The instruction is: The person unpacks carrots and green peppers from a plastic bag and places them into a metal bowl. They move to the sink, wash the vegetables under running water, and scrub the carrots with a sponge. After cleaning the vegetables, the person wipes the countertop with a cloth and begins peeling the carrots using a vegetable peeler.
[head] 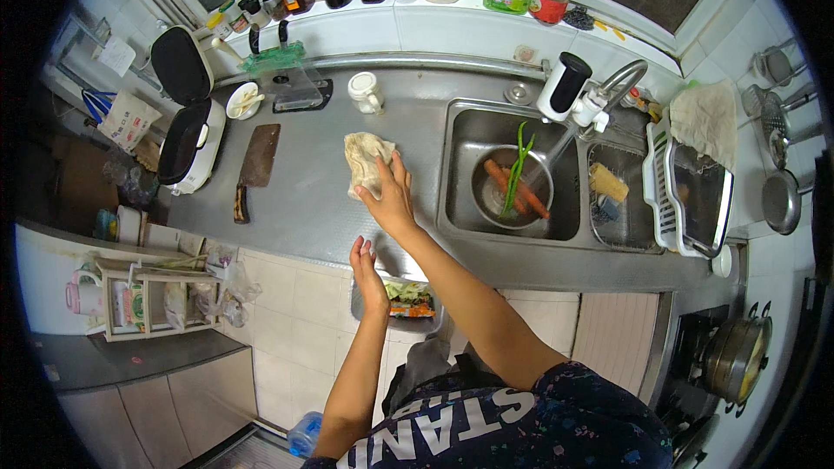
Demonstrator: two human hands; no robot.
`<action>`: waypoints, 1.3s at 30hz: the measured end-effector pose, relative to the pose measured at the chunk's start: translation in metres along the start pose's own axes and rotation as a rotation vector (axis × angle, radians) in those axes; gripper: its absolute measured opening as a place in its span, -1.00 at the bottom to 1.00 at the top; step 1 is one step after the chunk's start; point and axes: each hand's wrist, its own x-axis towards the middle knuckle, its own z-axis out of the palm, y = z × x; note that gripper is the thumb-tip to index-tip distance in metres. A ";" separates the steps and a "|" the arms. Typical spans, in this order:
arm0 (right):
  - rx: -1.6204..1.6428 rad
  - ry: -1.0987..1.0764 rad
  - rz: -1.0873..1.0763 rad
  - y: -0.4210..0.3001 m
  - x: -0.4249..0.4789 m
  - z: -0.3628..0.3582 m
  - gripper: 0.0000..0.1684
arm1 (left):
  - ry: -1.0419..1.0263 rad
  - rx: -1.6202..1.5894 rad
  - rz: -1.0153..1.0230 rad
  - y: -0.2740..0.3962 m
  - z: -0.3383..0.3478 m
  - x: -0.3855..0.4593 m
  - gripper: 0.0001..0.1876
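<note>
My right hand (389,198) touches a crumpled cream cloth (366,159) on the steel counter, its fingers spread over the cloth's right edge. Nearer the counter's front edge, my left hand (369,273) is raised with nothing in it. Left of the cloth lies a cleaver (262,155) with a worn handle, and behind the cloth stands a white-lidded jar (365,92). To the right, a metal bowl (479,205) in the sink holds carrots (535,200) and long green peppers (519,166). Water appears to run from the faucet (594,107) towards the bowl.
An open electric cooker (194,150) and a small white bowl (245,101) stand at the left. A dish rack (659,189) is right of the small basin, which holds a yellow sponge (608,182). Below the counter edge sits a bin (438,324) of scraps. A pot (736,358) is on the stove.
</note>
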 end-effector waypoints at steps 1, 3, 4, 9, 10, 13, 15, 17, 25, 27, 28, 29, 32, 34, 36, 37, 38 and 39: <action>0.002 0.000 0.016 0.015 0.002 -0.007 -0.48 | -0.033 -0.011 0.005 0.001 0.014 0.002 -0.47; 0.001 0.006 0.053 0.067 -0.003 -0.029 -0.52 | -0.131 0.038 -0.024 -0.009 0.045 0.005 -0.45; -0.017 0.014 0.119 0.102 -0.004 -0.047 -0.57 | -0.178 0.056 -0.040 -0.009 0.065 0.001 -0.47; -0.233 -0.087 0.287 0.250 0.014 -0.163 -0.68 | -0.321 0.052 -0.191 -0.047 0.148 -0.008 -0.54; -0.209 -0.220 0.388 0.269 0.024 -0.180 -0.63 | -0.338 0.059 -0.219 -0.055 0.161 -0.012 -0.55; -0.271 -0.474 0.539 0.320 0.046 -0.174 -0.63 | -0.332 0.033 -0.318 -0.075 0.188 -0.025 -0.61; 0.190 -0.213 0.533 0.419 0.045 -0.184 -0.73 | -0.420 0.040 -0.329 -0.075 0.229 -0.034 -0.61; 0.193 -0.228 0.622 0.426 0.050 -0.174 -0.79 | -0.415 0.085 -0.377 -0.083 0.233 -0.030 -0.62; 0.861 0.238 0.746 0.265 0.042 -0.199 -0.65 | -0.423 0.727 0.202 -0.092 0.284 -0.010 -0.58; 1.229 0.171 0.915 0.236 0.050 -0.223 -0.65 | -0.530 0.745 0.121 -0.088 0.305 0.000 -0.58; 1.371 0.120 0.928 0.231 0.050 -0.230 -0.69 | -0.539 0.809 0.144 -0.084 0.309 0.003 -0.63; 1.374 0.141 0.989 0.229 0.053 -0.234 -0.74 | -0.552 0.845 0.139 -0.079 0.310 0.003 -0.65; 1.449 0.088 1.151 0.255 0.055 -0.243 -0.78 | -0.641 1.049 -0.009 -0.053 0.322 -0.006 -0.63; 1.464 0.092 1.324 0.266 0.078 -0.249 -0.65 | -0.675 0.859 0.061 -0.051 0.318 -0.014 -0.61; 1.480 0.222 1.346 0.286 0.097 -0.261 -0.57 | -0.730 0.657 0.012 -0.051 0.313 -0.018 -0.58; 1.647 0.249 1.212 0.291 0.105 -0.272 -0.59 | -0.744 0.568 -0.173 -0.039 0.315 -0.017 -0.59; 1.612 0.323 1.194 0.295 0.103 -0.265 -0.60 | -0.752 0.477 -0.358 -0.027 0.317 -0.015 -0.59; 1.574 0.397 1.171 0.299 0.101 -0.255 -0.61 | -0.758 0.384 -0.541 -0.016 0.320 -0.015 -0.59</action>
